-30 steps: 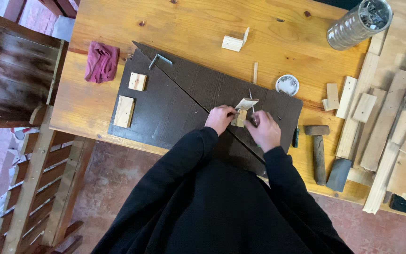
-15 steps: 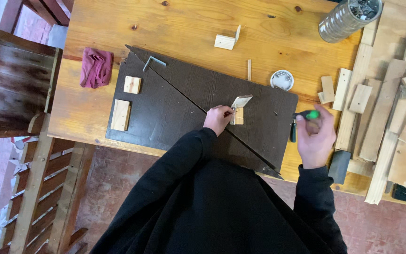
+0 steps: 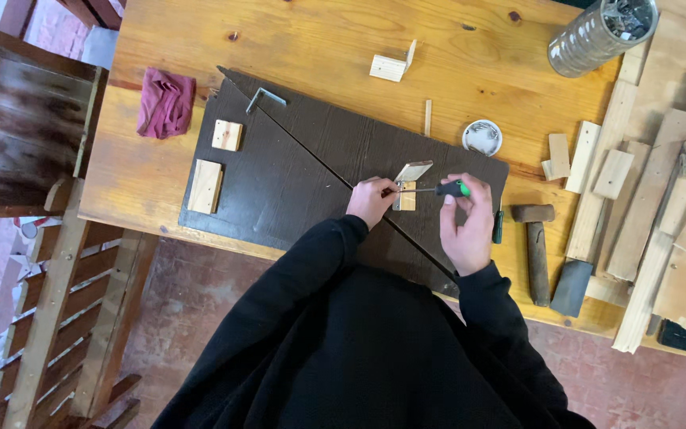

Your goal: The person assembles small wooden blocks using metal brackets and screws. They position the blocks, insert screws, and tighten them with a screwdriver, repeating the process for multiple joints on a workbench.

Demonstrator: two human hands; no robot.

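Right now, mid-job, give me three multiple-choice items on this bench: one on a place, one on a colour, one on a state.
1. Where does the hammer lie?
A. On the wooden bench right of the dark board
B. On the red cloth
C. Inside the metal can

2. What colour is the handle of the screwdriver in the right hand?
A. Yellow
B. Green and black
C. White

3. What is the left hand doing?
A. Resting flat on the bench edge
B. Lifting the round tin
C. Pinching at the small wooden block with the metal hinge

Answers: 1 A, the hammer lies on bare wood beside the dark board. 2 B, a green grip with a black end shows between the fingers. 3 C, its fingertips meet the block where the screwdriver tip points.
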